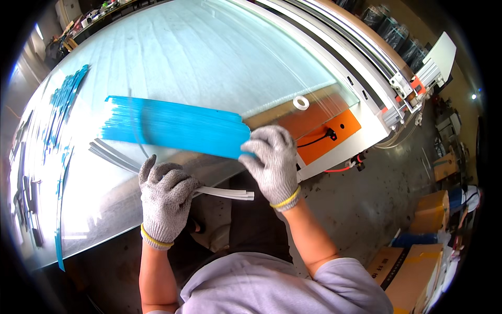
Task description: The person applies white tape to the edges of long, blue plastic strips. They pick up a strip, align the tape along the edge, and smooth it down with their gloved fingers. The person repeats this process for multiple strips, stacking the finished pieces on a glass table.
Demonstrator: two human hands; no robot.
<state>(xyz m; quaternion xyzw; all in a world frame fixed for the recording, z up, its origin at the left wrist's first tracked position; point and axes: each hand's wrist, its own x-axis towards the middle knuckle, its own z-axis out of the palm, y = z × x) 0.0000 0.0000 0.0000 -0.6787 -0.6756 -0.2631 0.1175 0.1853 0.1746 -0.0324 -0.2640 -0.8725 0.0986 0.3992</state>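
Note:
My left hand, in a grey knit glove, is closed round a bundle of thin grey-white strips. Their pale ends stick out to its right, and more grey strips fan out to its left. One thin, blurred strip arcs up from near the left index finger across a wide stack of bright blue strips. That stack lies on the glass-topped table. At its right end my gloved right hand has thumb and fingers closed on the blue strips; how many they grip is hidden.
Loose blue strips and dark strips lie at the table's left. A white ring sits near an orange panel with a black cable. A rail machine borders the right side. Cardboard boxes stand on the floor.

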